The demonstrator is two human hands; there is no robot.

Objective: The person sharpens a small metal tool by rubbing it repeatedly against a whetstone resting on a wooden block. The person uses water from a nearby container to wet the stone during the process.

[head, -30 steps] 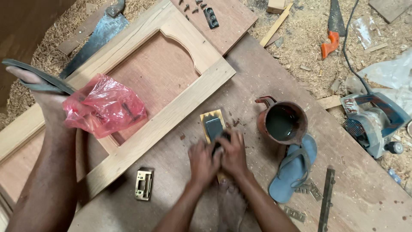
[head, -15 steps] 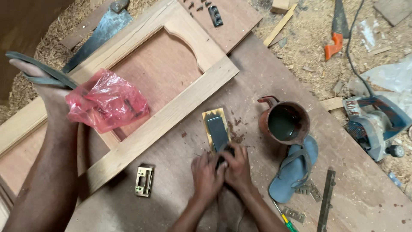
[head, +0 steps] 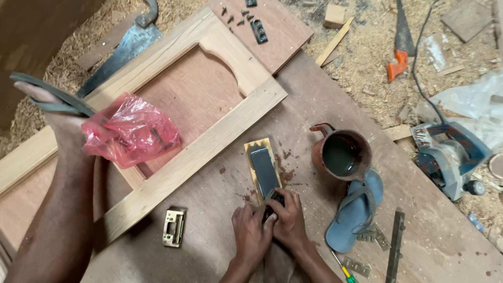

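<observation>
A dark sharpening stone [head: 263, 167] lay on our plywood board [head: 314, 115]. Our left hand [head: 250, 234] and right hand [head: 287, 220], pressed together, clamped a small blade [head: 272, 202] against its near end, beside a brown mug [head: 340, 153].

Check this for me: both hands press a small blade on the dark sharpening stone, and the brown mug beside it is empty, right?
Not quite. In the head view the brown mug holds dark liquid. The left hand and right hand do press on the dark sharpening stone.
</observation>
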